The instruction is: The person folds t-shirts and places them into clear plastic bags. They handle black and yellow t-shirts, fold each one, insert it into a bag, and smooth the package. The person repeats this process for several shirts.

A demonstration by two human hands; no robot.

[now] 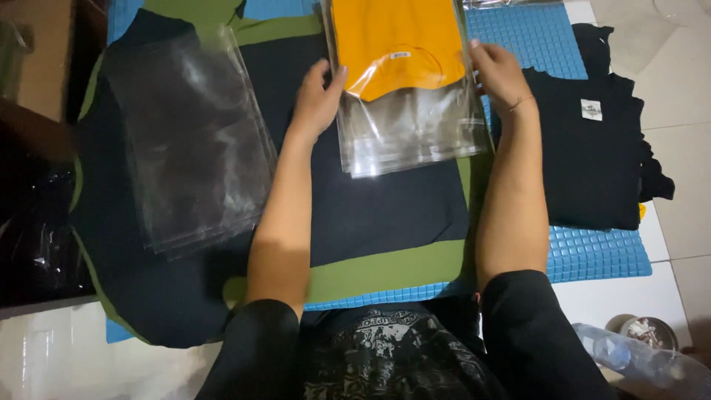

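Note:
A folded orange shirt (396,41) lies inside a clear plastic bag (415,137) on top of several more clear bags. My left hand (318,96) grips the bag's left edge next to the shirt's collar. On the bag's right edge, my right hand (500,70) holds it at the same height. The bag's open end points toward me and lies flat on a dark navy shirt (385,207) spread over green cloth (385,270).
A stack of empty clear bags (196,141) lies at the left on dark cloth. A pile of black shirts (592,155) with a white label sits at the right on a blue quilted mat (592,255). A plastic bottle (641,359) and a small round container (644,331) lie on the white floor at lower right.

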